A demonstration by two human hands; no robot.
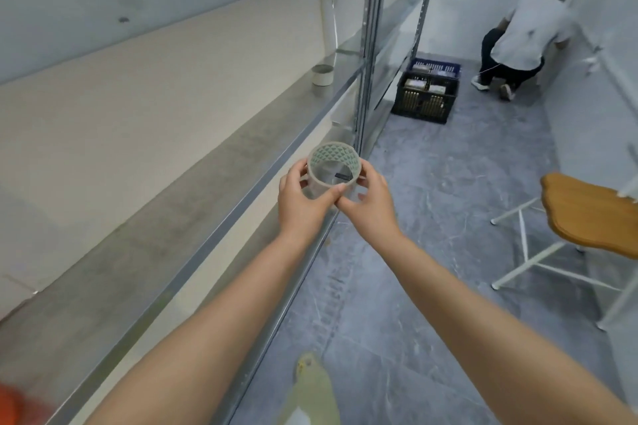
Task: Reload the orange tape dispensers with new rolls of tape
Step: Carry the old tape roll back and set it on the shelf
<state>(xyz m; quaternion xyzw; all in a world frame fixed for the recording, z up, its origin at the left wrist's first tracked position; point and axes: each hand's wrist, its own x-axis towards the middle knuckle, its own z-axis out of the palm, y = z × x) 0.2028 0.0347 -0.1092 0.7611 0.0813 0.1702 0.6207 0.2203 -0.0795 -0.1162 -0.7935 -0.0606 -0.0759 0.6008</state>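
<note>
Roll (332,159), seemingly clear — left hand (303,205), right hand (372,205) holding

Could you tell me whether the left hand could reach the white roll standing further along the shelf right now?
Probably not: the left hand grips the clear tape roll with the right hand, and the white roll stands well beyond the outstretched arms. Nothing on the shelf blocks the way.

We see a clear tape roll (333,166) whose inner core bears a teal triangle pattern. The floor (431,269) is grey, veined pale; the crate (426,102) black; the stool seat (587,214) honey-brown on white legs (524,238). An orange blur (13,404), lower left, may be a dispenser.
</note>
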